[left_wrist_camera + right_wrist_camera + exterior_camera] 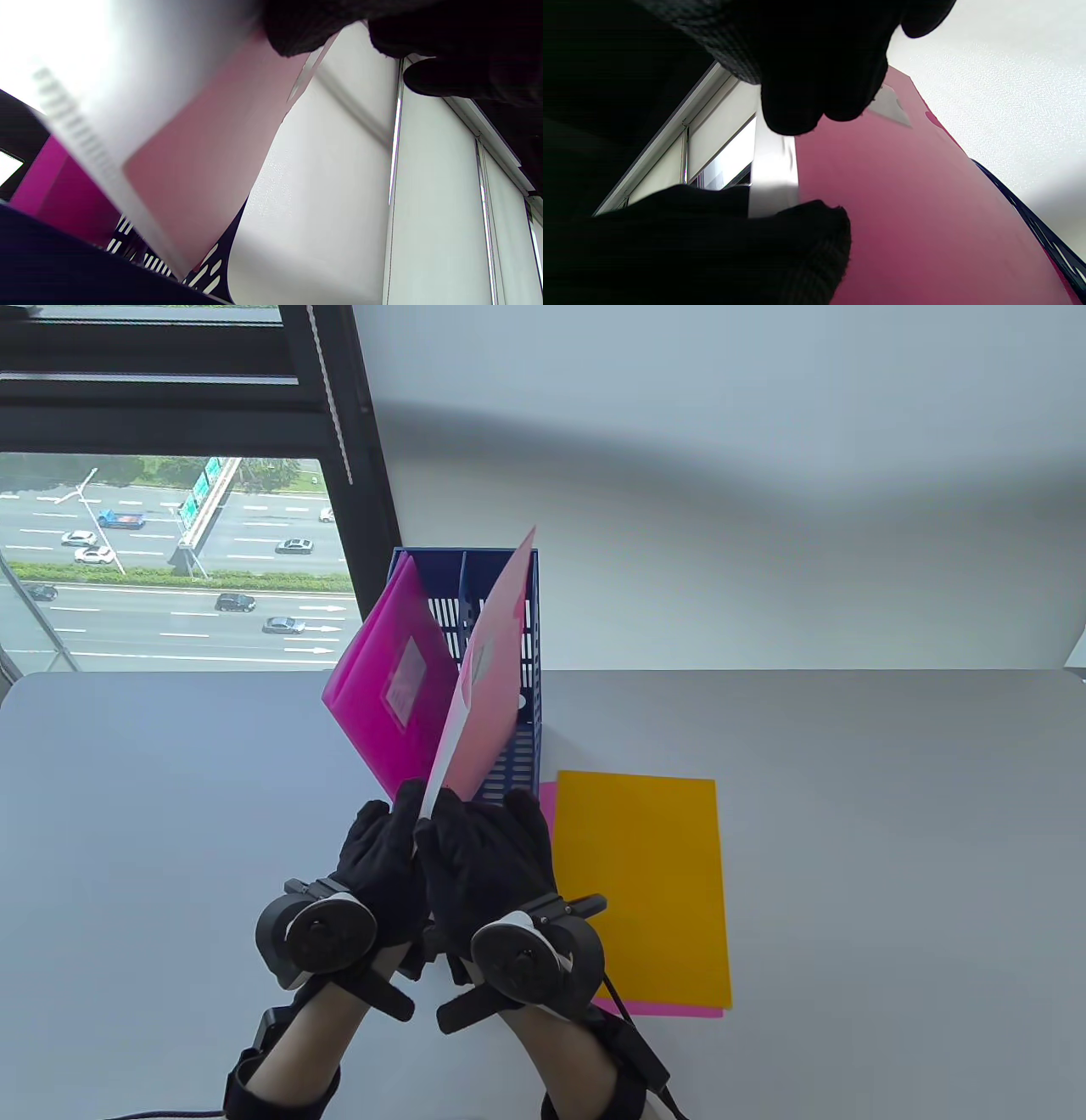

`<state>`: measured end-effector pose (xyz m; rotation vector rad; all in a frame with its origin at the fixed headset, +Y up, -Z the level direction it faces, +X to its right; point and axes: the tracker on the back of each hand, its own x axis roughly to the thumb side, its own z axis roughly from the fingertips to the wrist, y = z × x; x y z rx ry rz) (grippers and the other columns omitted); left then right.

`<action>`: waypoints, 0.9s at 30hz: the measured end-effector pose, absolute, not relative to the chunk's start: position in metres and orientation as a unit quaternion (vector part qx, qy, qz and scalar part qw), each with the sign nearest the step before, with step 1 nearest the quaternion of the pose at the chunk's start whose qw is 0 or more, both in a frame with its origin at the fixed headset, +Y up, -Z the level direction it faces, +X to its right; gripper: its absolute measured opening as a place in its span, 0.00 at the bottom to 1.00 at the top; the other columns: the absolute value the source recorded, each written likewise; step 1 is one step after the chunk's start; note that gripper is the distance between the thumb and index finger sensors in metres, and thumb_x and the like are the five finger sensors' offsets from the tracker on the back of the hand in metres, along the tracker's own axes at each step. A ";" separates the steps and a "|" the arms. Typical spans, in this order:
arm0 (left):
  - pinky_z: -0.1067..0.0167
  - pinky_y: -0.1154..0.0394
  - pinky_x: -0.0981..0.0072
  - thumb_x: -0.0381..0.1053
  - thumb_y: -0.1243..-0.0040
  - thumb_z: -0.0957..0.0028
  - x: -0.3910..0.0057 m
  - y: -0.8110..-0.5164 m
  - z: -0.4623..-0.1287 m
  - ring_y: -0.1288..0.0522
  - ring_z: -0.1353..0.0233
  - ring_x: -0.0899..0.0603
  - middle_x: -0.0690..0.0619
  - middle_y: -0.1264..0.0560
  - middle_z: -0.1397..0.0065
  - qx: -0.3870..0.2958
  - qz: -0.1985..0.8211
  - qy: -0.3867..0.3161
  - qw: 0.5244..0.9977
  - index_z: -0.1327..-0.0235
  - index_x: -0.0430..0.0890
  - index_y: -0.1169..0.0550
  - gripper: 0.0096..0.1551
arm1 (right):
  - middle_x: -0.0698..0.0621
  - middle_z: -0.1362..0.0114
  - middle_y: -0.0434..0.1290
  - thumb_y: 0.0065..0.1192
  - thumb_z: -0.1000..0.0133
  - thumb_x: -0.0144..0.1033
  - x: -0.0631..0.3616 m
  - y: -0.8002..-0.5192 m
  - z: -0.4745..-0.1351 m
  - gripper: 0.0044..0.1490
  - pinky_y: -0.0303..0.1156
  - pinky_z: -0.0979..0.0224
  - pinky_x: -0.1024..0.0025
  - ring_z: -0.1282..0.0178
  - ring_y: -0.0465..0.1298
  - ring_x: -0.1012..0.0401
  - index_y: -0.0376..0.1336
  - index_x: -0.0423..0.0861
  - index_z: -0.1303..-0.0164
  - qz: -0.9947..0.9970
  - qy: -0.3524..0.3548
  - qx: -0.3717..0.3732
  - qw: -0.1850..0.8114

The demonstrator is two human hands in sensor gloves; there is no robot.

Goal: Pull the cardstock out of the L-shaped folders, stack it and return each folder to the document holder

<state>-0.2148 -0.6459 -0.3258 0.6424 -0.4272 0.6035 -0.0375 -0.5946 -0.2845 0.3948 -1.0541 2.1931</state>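
Both hands meet at the near corner of a pale pink L-folder [485,678], held tilted w/ its far end in the blue document holder [519,746]: left hand [377,848] and right hand [492,857] each pinch it. Magenta folders [386,678] lean in the holder's left side. Orange cardstock [645,882] lies on a pink sheet [662,1009] on the table [848,814], just right of the holder.

Cardstock stack [642,891] right of document holder [528,712]

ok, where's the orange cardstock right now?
Table view: orange cardstock lies flat on the table, right of both hands, just front-right of the blue document holder, atop a pink sheet.
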 end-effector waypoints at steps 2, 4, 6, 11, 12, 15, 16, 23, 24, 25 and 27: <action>0.29 0.33 0.40 0.45 0.47 0.39 -0.217 -0.645 -0.326 0.16 0.42 0.32 0.41 0.17 0.44 0.317 0.294 -0.205 0.878 0.28 0.30 0.29 0.30 | 0.62 0.44 0.82 0.65 0.36 0.52 -0.033 -0.592 -0.285 0.25 0.56 0.16 0.52 0.37 0.79 0.63 0.70 0.51 0.33 0.838 -0.407 0.146 0.333; 0.28 0.33 0.41 0.45 0.47 0.39 -0.223 -0.643 -0.326 0.15 0.42 0.33 0.42 0.17 0.43 0.314 0.301 -0.199 0.878 0.28 0.31 0.28 0.30 | 0.62 0.44 0.82 0.65 0.36 0.52 -0.025 -0.590 -0.286 0.25 0.56 0.16 0.52 0.37 0.79 0.62 0.70 0.51 0.33 0.830 -0.414 0.138 0.347; 0.28 0.33 0.40 0.46 0.47 0.39 -0.231 -0.639 -0.327 0.16 0.41 0.33 0.42 0.17 0.43 0.315 0.335 -0.200 0.865 0.28 0.32 0.28 0.30 | 0.62 0.45 0.82 0.65 0.36 0.52 -0.015 -0.587 -0.287 0.25 0.56 0.16 0.52 0.37 0.79 0.62 0.70 0.51 0.33 0.824 -0.424 0.126 0.354; 0.28 0.33 0.40 0.48 0.45 0.38 -0.257 -0.628 -0.329 0.16 0.41 0.34 0.43 0.17 0.42 0.309 0.411 -0.197 0.835 0.29 0.37 0.25 0.28 | 0.61 0.45 0.82 0.66 0.36 0.50 0.020 -0.580 -0.292 0.25 0.56 0.17 0.51 0.37 0.79 0.61 0.70 0.50 0.34 0.805 -0.438 0.091 0.390; 0.28 0.33 0.39 0.48 0.44 0.38 -0.261 -0.626 -0.329 0.16 0.41 0.33 0.43 0.17 0.42 0.310 0.421 -0.196 0.829 0.29 0.37 0.25 0.27 | 0.60 0.45 0.82 0.66 0.36 0.50 0.026 -0.579 -0.293 0.25 0.56 0.17 0.51 0.37 0.79 0.60 0.70 0.50 0.34 0.802 -0.441 0.087 0.393; 0.28 0.33 0.39 0.50 0.43 0.38 -0.275 -0.620 -0.329 0.15 0.41 0.35 0.46 0.16 0.42 0.304 0.446 -0.199 0.818 0.30 0.40 0.23 0.26 | 0.60 0.44 0.82 0.66 0.36 0.50 0.048 -0.577 -0.296 0.25 0.56 0.17 0.50 0.37 0.79 0.59 0.70 0.50 0.33 0.798 -0.434 0.063 0.415; 0.28 0.32 0.39 0.50 0.43 0.38 -0.281 -0.618 -0.330 0.15 0.41 0.35 0.46 0.16 0.42 0.298 0.461 -0.205 0.810 0.30 0.41 0.23 0.26 | 0.59 0.43 0.82 0.66 0.36 0.49 0.056 -0.577 -0.298 0.25 0.55 0.17 0.50 0.36 0.78 0.59 0.70 0.50 0.33 0.798 -0.424 0.057 0.426; 0.28 0.33 0.38 0.51 0.42 0.38 -0.300 -0.618 -0.343 0.15 0.40 0.36 0.47 0.16 0.42 0.202 0.563 -0.272 0.754 0.31 0.43 0.21 0.25 | 0.56 0.36 0.80 0.67 0.35 0.46 0.095 -0.580 -0.311 0.25 0.53 0.17 0.47 0.30 0.75 0.55 0.68 0.53 0.28 0.782 -0.343 0.065 0.516; 0.28 0.32 0.38 0.51 0.42 0.38 -0.301 -0.619 -0.345 0.15 0.40 0.36 0.47 0.16 0.42 0.188 0.569 -0.285 0.749 0.31 0.43 0.21 0.25 | 0.56 0.34 0.79 0.68 0.35 0.46 0.098 -0.581 -0.312 0.25 0.53 0.17 0.46 0.29 0.74 0.54 0.67 0.54 0.28 0.781 -0.333 0.067 0.524; 0.28 0.33 0.38 0.51 0.42 0.38 -0.302 -0.620 -0.348 0.15 0.40 0.36 0.47 0.16 0.41 0.169 0.576 -0.302 0.740 0.31 0.44 0.21 0.25 | 0.55 0.31 0.77 0.68 0.35 0.46 0.102 -0.583 -0.314 0.26 0.53 0.17 0.46 0.28 0.73 0.53 0.66 0.55 0.27 0.776 -0.317 0.072 0.540; 0.28 0.32 0.38 0.51 0.41 0.38 -0.302 -0.622 -0.351 0.15 0.40 0.36 0.48 0.16 0.41 0.139 0.586 -0.323 0.730 0.31 0.44 0.21 0.25 | 0.53 0.26 0.73 0.68 0.35 0.47 0.107 -0.586 -0.319 0.30 0.52 0.17 0.45 0.25 0.71 0.51 0.63 0.55 0.23 0.770 -0.287 0.083 0.564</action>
